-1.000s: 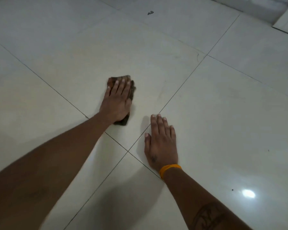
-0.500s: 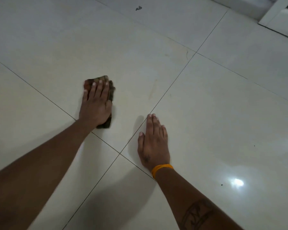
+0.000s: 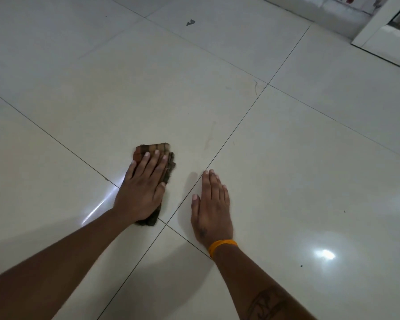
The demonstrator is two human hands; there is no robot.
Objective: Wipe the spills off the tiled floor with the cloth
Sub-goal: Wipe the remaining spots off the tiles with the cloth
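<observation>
Just left of the frame's centre, the left hand (image 3: 143, 192) presses flat, fingers straight, on the brown checked cloth (image 3: 156, 150) on the tiled floor (image 3: 286, 158). Beside it, lower centre, the right hand (image 3: 211, 211) rests flat and empty, an orange band (image 3: 222, 245) at its wrist. A faint smear (image 3: 209, 139) lies right of the cloth.

The glossy pale tiled floor (image 3: 298, 158), crossed by thin dark grout lines, carries a folded brown checked cloth (image 3: 156, 150) pressed flat under the left hand (image 3: 141, 195), the right hand (image 3: 211, 211) laid flat just beside it, a faint brownish smear (image 3: 209, 139) near the cloth, and a small dark chip (image 3: 190, 22) farther off.
</observation>
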